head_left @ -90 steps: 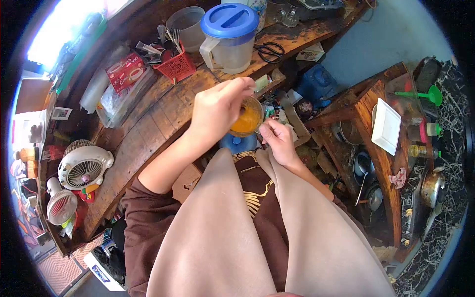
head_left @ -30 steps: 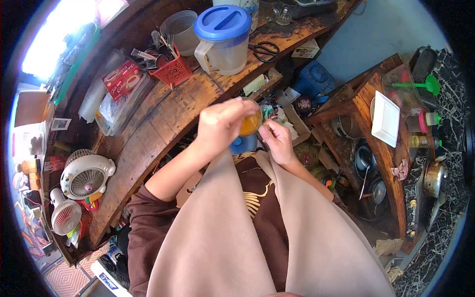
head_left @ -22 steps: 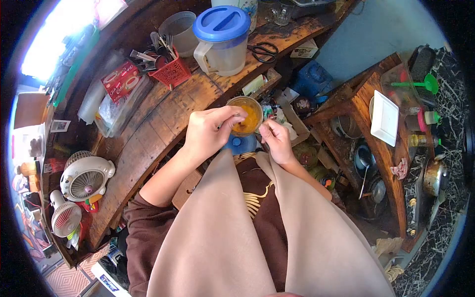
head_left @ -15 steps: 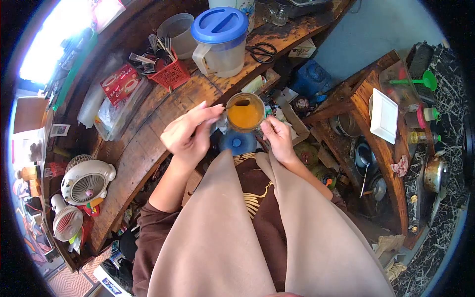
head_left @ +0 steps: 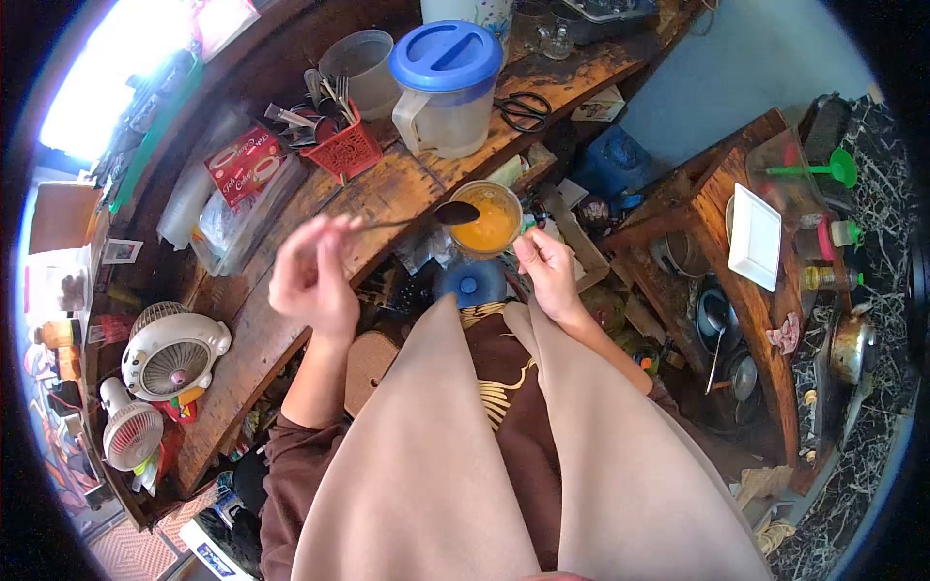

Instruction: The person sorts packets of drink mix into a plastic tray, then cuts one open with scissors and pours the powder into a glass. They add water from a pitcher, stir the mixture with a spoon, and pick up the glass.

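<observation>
My right hand [head_left: 548,271] grips the handle side of a glass cup [head_left: 487,249] and holds it above the floor clutter in front of me. Orange liquid [head_left: 489,225] with some froth fills part of the cup. Between the fingers of my left hand [head_left: 315,271], slightly blurred, is the handle end of a spoon [head_left: 457,213]. Its dark bowl hangs over the left part of the cup's mouth, tilted, with the handle running left to my fingers.
On the wooden counter [head_left: 387,194] stand a blue-lidded pitcher [head_left: 447,87], a red cutlery basket [head_left: 346,150], scissors [head_left: 524,111] and a red tea box [head_left: 244,167]. Two fans [head_left: 176,356] sit at left. A white tray [head_left: 752,238] rests on the right-hand shelf. A blue bottle [head_left: 469,282] is below the cup.
My left hand has moved left and down, drawing the spoon up out of the orange liquid. Froth now shows on the surface. My right hand keeps the cup nearly in place.
</observation>
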`<action>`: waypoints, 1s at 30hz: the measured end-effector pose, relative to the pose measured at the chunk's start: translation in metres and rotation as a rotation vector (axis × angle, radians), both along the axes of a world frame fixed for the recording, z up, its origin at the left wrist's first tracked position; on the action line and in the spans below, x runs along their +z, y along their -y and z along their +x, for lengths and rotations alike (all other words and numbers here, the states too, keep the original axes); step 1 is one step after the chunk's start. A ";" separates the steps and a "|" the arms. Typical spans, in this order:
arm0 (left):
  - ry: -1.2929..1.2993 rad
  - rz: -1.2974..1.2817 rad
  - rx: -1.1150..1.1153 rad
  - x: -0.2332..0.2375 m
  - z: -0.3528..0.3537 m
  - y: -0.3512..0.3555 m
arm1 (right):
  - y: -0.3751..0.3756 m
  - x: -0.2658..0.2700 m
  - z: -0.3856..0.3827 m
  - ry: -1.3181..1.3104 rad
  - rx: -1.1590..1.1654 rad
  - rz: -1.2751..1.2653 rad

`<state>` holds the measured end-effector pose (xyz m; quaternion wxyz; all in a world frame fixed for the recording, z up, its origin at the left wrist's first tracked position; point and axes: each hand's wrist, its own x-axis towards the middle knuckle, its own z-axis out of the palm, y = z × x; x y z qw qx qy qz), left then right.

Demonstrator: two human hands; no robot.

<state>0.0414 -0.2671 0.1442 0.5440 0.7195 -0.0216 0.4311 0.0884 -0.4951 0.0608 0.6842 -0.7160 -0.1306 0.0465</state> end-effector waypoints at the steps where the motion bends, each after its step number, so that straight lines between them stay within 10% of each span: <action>1: -0.065 -0.111 0.060 0.006 0.008 -0.004 | -0.001 -0.002 0.000 0.003 0.002 0.002; 6: 0.101 -0.331 0.229 0.044 0.090 -0.071 | -0.007 0.000 -0.004 -0.009 0.023 -0.001; 11: 0.076 0.484 0.724 0.052 0.199 -0.115 | -0.008 -0.005 -0.010 -0.057 0.025 -0.022; 21: -0.664 0.975 0.328 -0.001 0.263 -0.121 | 0.005 -0.010 -0.006 -0.125 0.082 -0.005; 26: 0.454 0.295 0.455 0.002 0.173 -0.039 | 0.024 -0.010 -0.002 -0.096 0.060 0.036; 30: 0.309 0.493 0.057 -0.069 0.111 0.065 | 0.062 0.010 -0.003 -0.041 0.015 -0.011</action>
